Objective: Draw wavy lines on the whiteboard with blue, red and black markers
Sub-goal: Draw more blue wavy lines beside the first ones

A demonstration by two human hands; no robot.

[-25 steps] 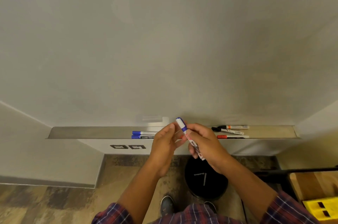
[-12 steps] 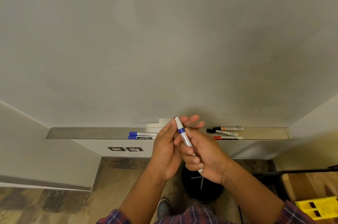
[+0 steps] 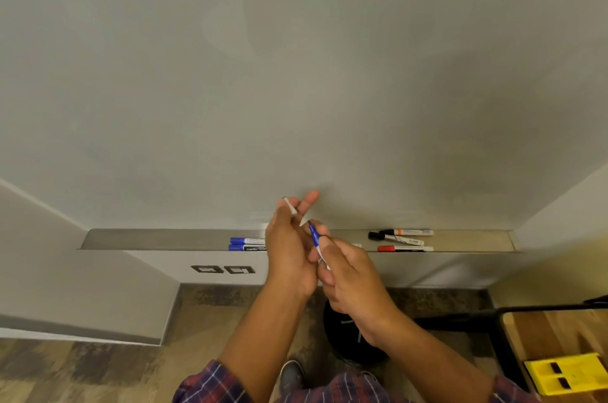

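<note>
A blank whiteboard [image 3: 296,73] fills the upper view. My right hand [image 3: 348,274] grips a blue marker [image 3: 315,237] with its blue tip bared and pointing up-left. My left hand [image 3: 289,244] holds the marker's white cap [image 3: 290,205] between thumb and fingers, just above and left of the tip, with one finger stretched out. Both hands are in front of the metal tray [image 3: 148,239] under the board. On the tray lie two blue markers [image 3: 246,244] at left, and a black marker [image 3: 394,239] and a red marker [image 3: 404,248] at right.
An orange-banded marker [image 3: 408,232] also lies at the tray's right end. Two wall sockets [image 3: 223,269] sit below the tray. A black round bin [image 3: 348,337] stands on the floor under my hands. A wooden table [image 3: 559,333] with a yellow block [image 3: 569,373] is at lower right.
The cap has come off the blue marker. My left hand lifted it up and away, while my right hand kept the marker body; the blue tip now shows.
</note>
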